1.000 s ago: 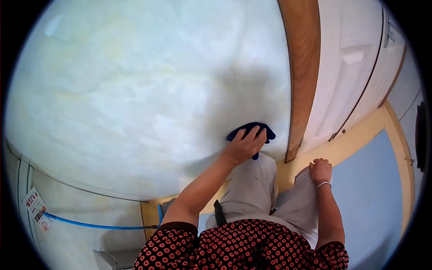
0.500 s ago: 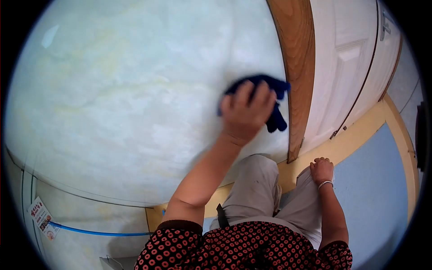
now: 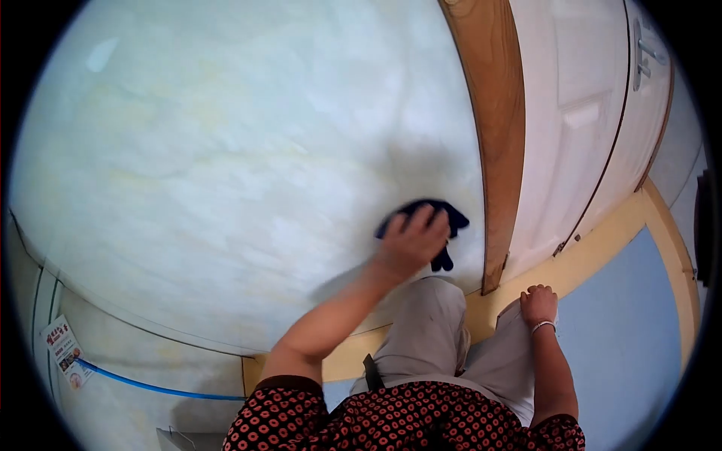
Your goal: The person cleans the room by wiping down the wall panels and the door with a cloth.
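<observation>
My left hand (image 3: 412,242) presses a dark blue cloth glove (image 3: 453,218) against the pale marbled wall (image 3: 226,180). Its fingers bend over the bunched fabric, and finger-like ends of the glove stick out to the right and below. Part of the glove is hidden beneath the palm. My right hand (image 3: 539,304) rests on my knee, holding nothing, its fingers laid over the grey trouser leg (image 3: 502,338). A bracelet circles that wrist.
A brown wooden trim (image 3: 500,128) borders the wall on the right, beside a white panelled door (image 3: 571,128) with a metal handle (image 3: 643,56). Yellow edging (image 3: 594,233) frames the blue floor (image 3: 624,301). At lower left are a blue hose-like strip (image 3: 165,388) and a printed card (image 3: 64,349).
My left hand has slid the glove down the wall, closer to my knee. The right hand stays on the knee. The view has shifted slightly.
</observation>
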`<state>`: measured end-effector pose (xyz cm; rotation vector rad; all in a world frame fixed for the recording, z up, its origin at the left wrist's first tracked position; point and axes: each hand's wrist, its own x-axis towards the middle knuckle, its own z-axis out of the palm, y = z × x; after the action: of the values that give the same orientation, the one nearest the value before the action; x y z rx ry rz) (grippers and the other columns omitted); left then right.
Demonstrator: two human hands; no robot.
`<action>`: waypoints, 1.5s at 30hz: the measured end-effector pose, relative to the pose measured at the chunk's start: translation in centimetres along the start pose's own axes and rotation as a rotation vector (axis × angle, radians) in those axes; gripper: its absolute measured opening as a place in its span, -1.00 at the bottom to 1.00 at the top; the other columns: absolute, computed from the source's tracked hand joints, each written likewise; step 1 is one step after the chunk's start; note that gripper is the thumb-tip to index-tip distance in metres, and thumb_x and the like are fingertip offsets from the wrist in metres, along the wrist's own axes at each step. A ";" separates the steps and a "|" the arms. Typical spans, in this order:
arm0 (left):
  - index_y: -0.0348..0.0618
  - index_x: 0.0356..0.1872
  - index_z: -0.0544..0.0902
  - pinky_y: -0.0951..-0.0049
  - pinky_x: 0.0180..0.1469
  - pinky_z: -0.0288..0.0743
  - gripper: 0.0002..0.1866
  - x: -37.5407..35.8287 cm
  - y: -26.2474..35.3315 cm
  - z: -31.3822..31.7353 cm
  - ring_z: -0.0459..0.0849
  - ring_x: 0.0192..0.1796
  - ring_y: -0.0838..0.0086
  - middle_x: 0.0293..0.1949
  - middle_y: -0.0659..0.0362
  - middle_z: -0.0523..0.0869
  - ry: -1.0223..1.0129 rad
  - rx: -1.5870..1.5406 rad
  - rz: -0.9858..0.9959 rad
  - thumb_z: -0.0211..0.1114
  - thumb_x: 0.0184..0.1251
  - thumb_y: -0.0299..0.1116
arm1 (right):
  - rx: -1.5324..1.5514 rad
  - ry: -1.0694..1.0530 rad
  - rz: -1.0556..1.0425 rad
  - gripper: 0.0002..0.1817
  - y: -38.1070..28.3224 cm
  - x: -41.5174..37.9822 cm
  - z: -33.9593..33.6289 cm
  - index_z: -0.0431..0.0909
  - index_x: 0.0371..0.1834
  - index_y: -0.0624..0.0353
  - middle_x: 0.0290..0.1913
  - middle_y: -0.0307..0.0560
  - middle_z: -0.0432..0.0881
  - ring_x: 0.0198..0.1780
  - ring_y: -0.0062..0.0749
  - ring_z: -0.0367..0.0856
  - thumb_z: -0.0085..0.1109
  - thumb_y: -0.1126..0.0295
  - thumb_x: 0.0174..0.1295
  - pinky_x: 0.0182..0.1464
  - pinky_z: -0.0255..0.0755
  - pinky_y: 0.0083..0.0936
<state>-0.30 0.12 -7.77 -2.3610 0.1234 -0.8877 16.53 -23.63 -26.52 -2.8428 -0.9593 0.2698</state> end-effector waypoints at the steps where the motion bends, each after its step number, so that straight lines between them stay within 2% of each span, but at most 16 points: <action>1: 0.10 -0.26 0.66 0.27 -0.08 0.31 -0.77 1.1 -2.0 -2.3 0.43 0.08 0.30 -0.01 0.29 0.55 0.038 0.065 -0.041 0.21 0.00 -0.30 | -0.006 -0.001 -0.004 -0.70 -0.1 0.0 0.0 0.64 -0.32 0.11 -0.23 -0.09 0.62 -0.08 -0.25 0.52 0.07 0.13 0.13 -0.05 0.37 -0.30; 5: 0.09 -0.36 0.69 0.27 -0.17 0.41 -0.74 5.0 -12.1 -10.7 0.52 -0.05 0.18 -0.18 0.17 0.62 0.314 0.324 -0.133 0.33 -0.21 -0.39 | -0.009 0.022 -0.024 -0.70 0.1 0.1 0.4 0.64 -0.33 0.11 -0.24 -0.08 0.62 -0.10 -0.23 0.53 0.05 0.14 0.13 -0.05 0.38 -0.29; 6: 0.01 -0.24 0.69 0.17 0.08 0.34 -0.60 5.1 -14.4 -13.2 0.52 0.01 0.20 -0.11 0.12 0.61 0.326 0.376 -0.171 0.24 -0.25 -0.54 | -0.004 0.026 -0.032 -0.70 0.0 0.1 0.3 0.64 -0.33 0.11 -0.24 -0.08 0.62 -0.10 -0.23 0.53 0.05 0.14 0.13 -0.05 0.38 -0.29; 7: 0.01 -0.15 0.67 0.21 0.16 0.26 -0.49 5.2 -16.2 -15.5 0.49 0.08 0.20 -0.04 0.09 0.59 0.330 0.517 -0.263 0.17 -0.28 -0.60 | 0.009 0.013 -0.025 -0.70 -0.1 0.0 0.0 0.64 -0.33 0.11 -0.23 -0.09 0.61 -0.09 -0.24 0.52 0.04 0.14 0.14 -0.05 0.38 -0.29; 9: 0.03 -0.03 0.63 0.30 0.21 0.21 -0.45 5.5 -19.9 -18.7 0.45 0.13 0.22 0.03 0.12 0.57 0.476 0.629 -0.441 0.15 -0.17 -0.63 | 0.028 -0.004 -0.023 -0.70 -0.3 0.0 -0.3 0.64 -0.33 0.11 -0.23 -0.09 0.61 -0.09 -0.24 0.52 0.04 0.13 0.14 -0.04 0.37 -0.29; 12: 0.08 -0.02 0.62 0.32 0.12 0.29 -0.52 5.7 -22.6 -20.5 0.46 0.05 0.20 0.04 0.12 0.54 0.730 0.448 -0.642 0.30 -0.10 -0.46 | -0.004 -0.039 -0.025 -0.70 -0.6 0.2 -0.3 0.64 -0.32 0.11 -0.22 -0.09 0.61 -0.08 -0.24 0.51 0.03 0.13 0.14 -0.04 0.37 -0.29; 14: 0.09 0.00 0.62 0.29 0.15 0.27 -0.49 5.9 -22.3 -20.0 0.44 0.07 0.19 0.05 0.10 0.53 0.628 0.617 -0.544 0.30 -0.13 -0.43 | -0.011 -0.022 -0.018 -0.68 -0.6 0.3 -0.1 0.64 -0.34 0.12 -0.22 -0.12 0.61 -0.08 -0.28 0.51 0.04 0.12 0.14 -0.04 0.34 -0.31; 16: 0.04 0.01 0.61 0.25 0.19 0.21 -0.40 6.0 -20.2 -18.2 0.44 0.09 0.16 0.05 0.09 0.54 0.548 0.611 -0.467 0.13 -0.27 -0.47 | 0.001 -0.023 -0.022 -0.69 -0.5 0.3 -0.2 0.64 -0.33 0.12 -0.21 -0.11 0.61 -0.08 -0.28 0.51 0.04 0.12 0.14 -0.03 0.34 -0.31; 18: -0.01 -0.09 0.67 0.18 0.18 0.22 -0.44 5.8 -17.3 -15.9 0.46 0.10 0.20 0.01 0.05 0.56 0.427 0.564 -0.363 0.12 -0.33 -0.46 | 0.014 -0.027 -0.026 -0.69 -0.6 0.3 -0.3 0.64 -0.32 0.12 -0.21 -0.11 0.61 -0.07 -0.27 0.51 0.04 0.13 0.14 -0.03 0.34 -0.31; 21: 0.10 -0.34 0.71 0.22 0.00 0.34 -0.76 4.0 -12.3 -11.3 0.48 0.02 0.26 -0.17 0.19 0.64 0.327 0.410 -0.235 0.30 -0.14 -0.38 | -0.005 -0.044 -0.010 -0.69 -0.6 0.3 -0.3 0.63 -0.30 0.13 -0.20 -0.10 0.61 -0.06 -0.26 0.50 0.06 0.14 0.14 -0.02 0.34 -0.31; 26: 0.31 -0.22 0.66 0.33 -0.05 0.24 -0.74 -3.9 -5.5 -6.5 0.46 0.02 0.37 -0.06 0.40 0.59 0.018 0.283 -0.017 0.26 0.00 -0.27 | 0.023 0.004 -0.013 -0.72 -0.2 0.2 0.3 0.64 -0.35 0.14 -0.23 -0.08 0.62 -0.08 -0.24 0.51 0.08 0.17 0.10 -0.04 0.35 -0.30; 30: 0.27 -0.15 0.63 0.33 -0.07 0.29 -0.74 -9.0 -6.2 -7.8 0.48 0.01 0.42 0.03 0.38 0.56 -0.112 0.241 0.037 0.21 0.09 -0.27 | 0.020 0.012 -0.013 -0.73 0.0 0.2 0.4 0.64 -0.37 0.14 -0.24 -0.08 0.62 -0.09 -0.24 0.51 0.09 0.18 0.08 -0.04 0.35 -0.29; 35: 0.25 -0.34 0.68 0.25 -0.11 0.34 -0.78 -6.9 -13.2 -14.7 0.49 -0.02 0.20 -0.12 0.24 0.63 0.072 0.495 -0.150 0.31 -0.09 -0.34 | 0.014 0.056 -0.057 -0.73 0.0 0.2 0.5 0.63 -0.41 0.16 -0.28 -0.07 0.62 -0.13 -0.21 0.53 0.06 0.20 0.10 -0.09 0.39 -0.27; 38: -0.05 -0.14 0.66 0.20 0.12 0.30 -0.65 -3.2 -19.6 -20.7 0.52 0.02 0.18 -0.05 0.07 0.61 0.193 0.660 -0.266 0.23 -0.06 -0.42 | 0.024 0.039 -0.046 -0.73 -0.3 0.3 0.3 0.64 -0.39 0.16 -0.27 -0.07 0.62 -0.13 -0.22 0.53 0.09 0.19 0.10 -0.08 0.39 -0.28; 42: 0.00 0.02 0.59 0.29 0.17 0.25 -0.48 2.0 -24.6 -23.6 0.45 0.10 0.19 0.03 0.09 0.56 0.576 0.628 -0.493 0.19 -0.13 -0.48 | 0.045 0.045 -0.045 -0.73 -0.5 0.3 0.3 0.64 -0.37 0.15 -0.26 -0.06 0.62 -0.12 -0.22 0.53 0.11 0.18 0.10 -0.08 0.39 -0.28; 45: 0.03 -0.06 0.64 0.29 0.15 0.26 -0.50 4.1 -23.6 -22.2 0.46 0.07 0.21 0.00 0.12 0.58 0.553 0.629 -0.409 0.20 -0.19 -0.48 | 0.025 0.046 -0.050 -0.73 -0.5 0.5 0.4 0.64 -0.35 0.15 -0.26 -0.06 0.62 -0.12 -0.21 0.53 0.12 0.18 0.10 -0.08 0.39 -0.28</action>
<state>-13.82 6.78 21.15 -1.5331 -0.3810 -1.5018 16.49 -22.91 -26.87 -2.7858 -1.0088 0.2092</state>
